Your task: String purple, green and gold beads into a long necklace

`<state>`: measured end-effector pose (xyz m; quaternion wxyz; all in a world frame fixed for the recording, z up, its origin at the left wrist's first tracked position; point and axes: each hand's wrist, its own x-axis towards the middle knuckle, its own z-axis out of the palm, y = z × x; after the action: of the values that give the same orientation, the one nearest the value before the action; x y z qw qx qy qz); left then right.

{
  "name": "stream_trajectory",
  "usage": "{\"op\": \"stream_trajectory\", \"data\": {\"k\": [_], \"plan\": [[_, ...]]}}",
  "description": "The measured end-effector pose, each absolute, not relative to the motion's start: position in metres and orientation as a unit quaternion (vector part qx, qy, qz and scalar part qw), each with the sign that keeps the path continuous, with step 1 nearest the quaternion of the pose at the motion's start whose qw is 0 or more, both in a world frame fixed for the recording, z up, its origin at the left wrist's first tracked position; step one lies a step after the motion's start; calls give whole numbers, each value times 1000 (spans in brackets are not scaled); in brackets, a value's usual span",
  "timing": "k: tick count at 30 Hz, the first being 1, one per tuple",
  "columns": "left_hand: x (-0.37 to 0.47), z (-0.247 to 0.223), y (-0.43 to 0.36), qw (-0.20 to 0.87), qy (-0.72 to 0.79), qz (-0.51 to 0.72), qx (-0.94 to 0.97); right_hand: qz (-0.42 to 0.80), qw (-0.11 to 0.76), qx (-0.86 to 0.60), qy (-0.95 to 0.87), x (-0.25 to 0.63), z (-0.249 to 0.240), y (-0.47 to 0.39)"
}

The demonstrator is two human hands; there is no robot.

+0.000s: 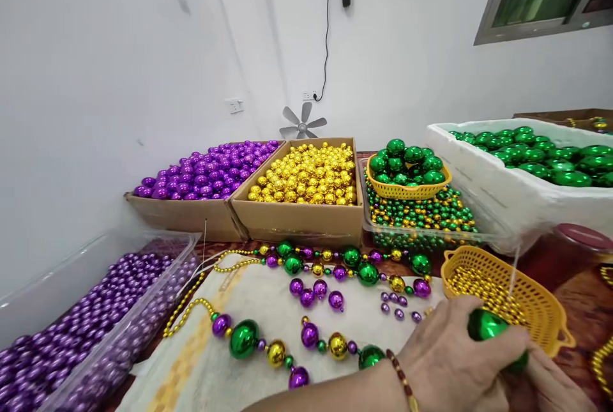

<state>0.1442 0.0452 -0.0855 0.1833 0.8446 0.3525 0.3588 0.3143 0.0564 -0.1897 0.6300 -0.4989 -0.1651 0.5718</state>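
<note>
My left hand (454,358), with a thin bracelet at the wrist, reaches across from the bottom middle and is closed round a shiny green bead (487,324). A thin pale strand (514,274) rises above that bead; whether it is thread or needle I cannot tell. My right hand (558,383) meets the left at the lower right corner, its fingers closed and mostly hidden. Behind both hands stands a yellow basket (541,297) of small gold beads. Strung purple, green and gold beads (276,353) lie on a pale cloth (205,361), passing partly behind my left forearm.
Loose purple beads (316,294) lie on the cloth. Boxes of purple beads (211,172) and gold beads (306,175) line the back. A basket of green beads (407,191) rests on a mixed-bead tub. A foam box (488,175) stands right, a purple-bead tub (177,284) left.
</note>
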Motion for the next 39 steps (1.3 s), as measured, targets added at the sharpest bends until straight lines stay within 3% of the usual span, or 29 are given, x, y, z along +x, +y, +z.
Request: {"op": "stream_trajectory", "data": {"k": [7, 13, 19, 27, 31, 39], "plan": [[127, -100, 8, 357, 460, 485, 652, 603, 617, -477, -171, 262, -161, 35], [106, -111, 14, 543, 400, 574, 464, 527, 611, -487, -333, 255, -148, 30], [79, -101, 33, 564, 412, 565, 439, 514, 560, -491, -425, 257, -144, 7], [70, -98, 45, 697, 325, 591, 243, 494, 524, -498, -484, 255, -156, -12], [66, -102, 51, 742, 343, 534, 216, 477, 505, -493, -524, 249, -154, -19], [60, -91, 65, 755, 324, 534, 200, 480, 491, -471, -554, 250, -167, -30]]}}
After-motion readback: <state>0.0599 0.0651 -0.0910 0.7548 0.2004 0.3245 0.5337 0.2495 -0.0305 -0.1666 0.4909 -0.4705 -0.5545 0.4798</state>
